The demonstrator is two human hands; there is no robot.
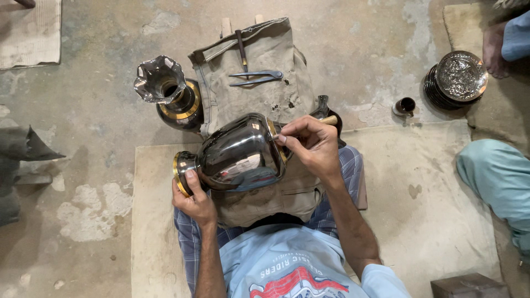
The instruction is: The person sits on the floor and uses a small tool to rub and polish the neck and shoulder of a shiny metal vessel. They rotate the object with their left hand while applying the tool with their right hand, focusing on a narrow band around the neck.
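A shiny dark metal vase [238,153] with gold bands lies on its side across a tan cloth pad [259,66] on my lap. My left hand [193,198] grips the vase's foot ring at the lower left. My right hand [310,144] rests on the vase's shoulder, holding a small wooden-handled tool [329,119] against the gold band near the neck.
A second fluted dark vase [168,91] stands upright beyond the pad. A metal divider [256,78] and a thin tool [241,48] lie on the cloth. Stacked engraved plates [457,79] and a small cup [406,105] sit at right, near another person's foot [494,51] and knee [497,176].
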